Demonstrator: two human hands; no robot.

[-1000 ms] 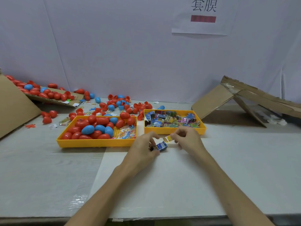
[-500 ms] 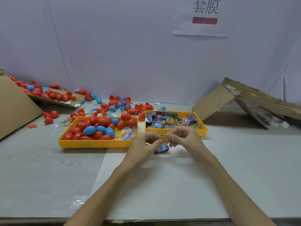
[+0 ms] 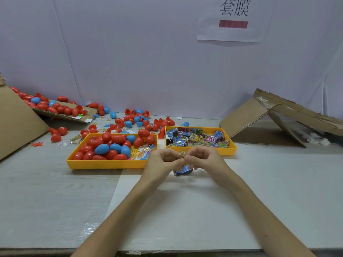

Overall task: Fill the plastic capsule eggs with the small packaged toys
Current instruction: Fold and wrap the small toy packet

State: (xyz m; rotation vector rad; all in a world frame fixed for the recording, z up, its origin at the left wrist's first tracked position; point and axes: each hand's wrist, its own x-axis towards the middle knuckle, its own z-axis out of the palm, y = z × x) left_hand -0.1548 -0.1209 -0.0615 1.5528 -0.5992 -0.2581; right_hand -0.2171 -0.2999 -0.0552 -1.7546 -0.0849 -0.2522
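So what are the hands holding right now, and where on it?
Left hand and right hand pinch a small yellow item by its lower part, fingertips meeting. Blue printed packet beneath them: held or not, cannot tell.

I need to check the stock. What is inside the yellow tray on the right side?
Small packaged toys in colourful wrappers fill the right yellow tray. Its floor and lower packets are covered by the pile.

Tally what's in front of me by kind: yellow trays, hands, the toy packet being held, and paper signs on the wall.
Yellow trays: 2
Hands: 2
Held toy packet: 1
Wall sign: 1
Total: 6
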